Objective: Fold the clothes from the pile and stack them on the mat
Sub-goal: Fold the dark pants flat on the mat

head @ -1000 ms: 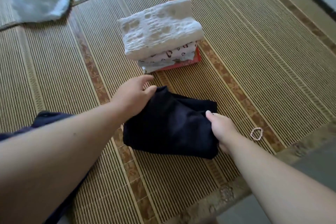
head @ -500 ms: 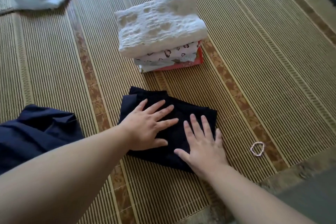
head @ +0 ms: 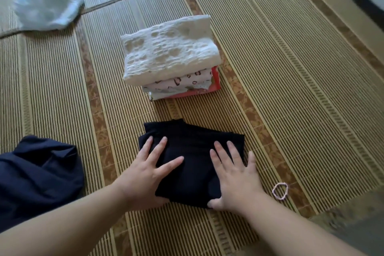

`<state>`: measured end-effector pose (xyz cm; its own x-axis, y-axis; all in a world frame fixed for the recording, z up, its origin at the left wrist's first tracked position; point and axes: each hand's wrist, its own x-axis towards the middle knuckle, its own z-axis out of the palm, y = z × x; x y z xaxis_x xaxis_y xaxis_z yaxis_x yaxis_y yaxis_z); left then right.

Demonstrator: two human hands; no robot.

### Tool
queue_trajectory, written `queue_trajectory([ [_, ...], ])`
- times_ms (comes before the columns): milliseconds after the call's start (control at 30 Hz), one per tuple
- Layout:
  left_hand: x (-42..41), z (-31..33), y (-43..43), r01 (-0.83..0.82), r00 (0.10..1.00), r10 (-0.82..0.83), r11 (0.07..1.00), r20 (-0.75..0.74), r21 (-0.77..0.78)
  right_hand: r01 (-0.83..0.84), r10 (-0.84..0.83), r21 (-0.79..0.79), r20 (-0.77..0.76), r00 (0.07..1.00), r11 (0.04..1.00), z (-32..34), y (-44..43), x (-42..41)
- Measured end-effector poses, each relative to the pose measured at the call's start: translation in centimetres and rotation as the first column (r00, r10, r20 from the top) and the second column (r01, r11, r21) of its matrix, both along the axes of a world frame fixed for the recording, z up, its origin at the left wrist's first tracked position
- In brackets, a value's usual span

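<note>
A folded black garment (head: 193, 145) lies on the woven mat (head: 291, 89) in front of me. My left hand (head: 145, 172) lies flat on its left half, fingers spread. My right hand (head: 236, 176) presses flat on its right half, thumb tucked at the near edge. Beyond it stands a stack of folded clothes (head: 170, 56): a white lace piece on top, patterned white pieces below, something red at the bottom. A crumpled dark navy garment (head: 39, 174) lies at my left.
A crumpled white cloth (head: 46, 3) sits at the far left on the mat. A small pink hair tie (head: 280, 191) lies right of my right hand. The mat's edge and grey floor (head: 353, 224) run along the lower right.
Both hands went from gripping the black garment's edges to lying flat on top of it. Since half a second ago they have slid toward the near edge.
</note>
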<state>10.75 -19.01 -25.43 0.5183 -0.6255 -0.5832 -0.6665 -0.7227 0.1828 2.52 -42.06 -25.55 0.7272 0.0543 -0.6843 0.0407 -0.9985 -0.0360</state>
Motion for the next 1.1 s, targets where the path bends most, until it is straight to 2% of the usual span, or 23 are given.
queue_trajectory([
  [100, -1.0, 0.1, -3.7, -0.043, 0.999, 0.043, 0.998, 0.004, -0.042, -0.037, 0.036, -0.069, -0.021, 0.999, 0.997, 0.5, -3.9, 0.8],
  [233, -1.1, 0.4, -10.9, -0.041, 0.999, 0.039, 0.995, -0.034, -0.089, 0.004, -0.014, -0.199, -0.048, 0.999, 0.980, 1.5, -10.5, 2.0],
  [400, 2.8, 0.5, -20.7, -0.050, 0.993, 0.031, 0.985, -0.113, -0.163, 0.146, -0.154, -0.351, 0.005, 0.988, 0.925, 2.6, -19.1, 5.0],
  [467, 5.0, 0.4, -24.2, -0.019, 0.999, 0.012, 0.985, -0.038, -0.173, 0.219, -0.213, -0.382, 0.060, 0.975, 0.898, 2.7, -21.7, 6.5],
  [533, 7.3, 0.1, -27.2, -0.008, 0.995, 0.026, 0.984, 0.097, -0.176, 0.335, -0.290, -0.355, 0.174, 0.941, 0.873, 2.7, -23.5, 7.9],
  [600, 9.1, -0.4, -29.5, -0.092, 0.979, 0.127, 0.973, 0.158, -0.213, 0.421, -0.357, -0.262, 0.261, 0.897, 0.868, 2.3, -24.5, 9.1],
  [667, 10.5, -1.0, -30.5, -0.174, 0.962, 0.212, 0.962, 0.170, -0.212, 0.461, -0.423, -0.126, 0.244, 0.873, 0.879, 1.5, -24.7, 9.9],
  [733, 11.4, -1.5, -30.9, -0.190, 0.964, 0.212, 0.971, 0.163, -0.143, 0.496, -0.485, -0.032, 0.166, 0.859, 0.868, 0.5, -24.7, 10.3],
  [833, 12.5, -0.7, -31.3, -0.157, 0.981, 0.158, 0.987, 0.109, -0.015, 0.515, -0.508, -0.041, 0.118, 0.853, 0.856, 0.0, -25.0, 10.1],
  [900, 13.1, 0.8, -31.2, -0.130, 0.989, 0.129, 0.992, 0.074, 0.000, 0.534, -0.525, -0.037, 0.132, 0.841, 0.845, 0.8, -24.6, 9.9],
  [1033, 11.8, 3.9, -27.9, 0.010, 0.989, 0.024, 0.974, 0.149, -0.226, 0.425, -0.402, 0.001, 0.327, 0.855, 0.905, 3.8, -21.4, 8.7],
  [1100, 10.0, 5.6, -24.8, -0.012, 0.989, 0.059, 0.947, 0.138, -0.320, 0.350, -0.330, 0.017, 0.379, 0.865, 0.937, 6.0, -18.5, 8.2],
])
